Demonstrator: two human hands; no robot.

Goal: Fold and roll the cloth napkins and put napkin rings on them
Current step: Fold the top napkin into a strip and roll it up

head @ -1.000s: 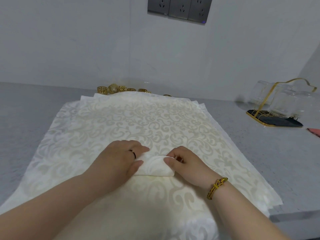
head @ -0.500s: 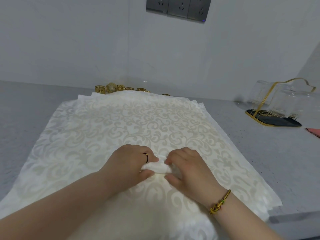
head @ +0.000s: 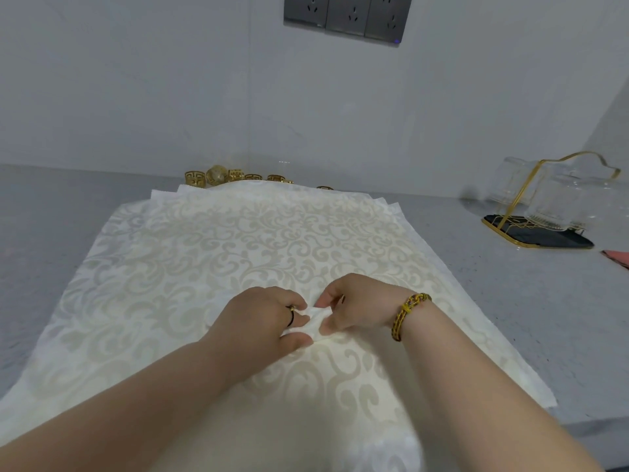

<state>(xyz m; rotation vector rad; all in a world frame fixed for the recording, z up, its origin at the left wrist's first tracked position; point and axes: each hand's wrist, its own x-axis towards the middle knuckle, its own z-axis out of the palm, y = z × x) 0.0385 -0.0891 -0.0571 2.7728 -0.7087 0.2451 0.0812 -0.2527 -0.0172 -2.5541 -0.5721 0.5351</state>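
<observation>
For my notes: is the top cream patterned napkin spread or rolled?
Mostly spread: the cream patterned cloth napkin lies flat, except a small bunch pinched by left hand and right hand.

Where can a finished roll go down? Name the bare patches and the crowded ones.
Bare counter lies left of the napkin stack. Another bare strip runs between the stack's right edge and the glass rack. Crowded: napkin rings line the stack's far edge; the rack and a red item fill the far right; left hand and right hand hold the napkin roll mid-stack.

I note a grey counter point(head: 510, 318) carrying a stack of cream napkins point(head: 238, 250), gold napkin rings point(head: 218, 175) behind it, a black tray point(head: 537, 235) far right.
</observation>
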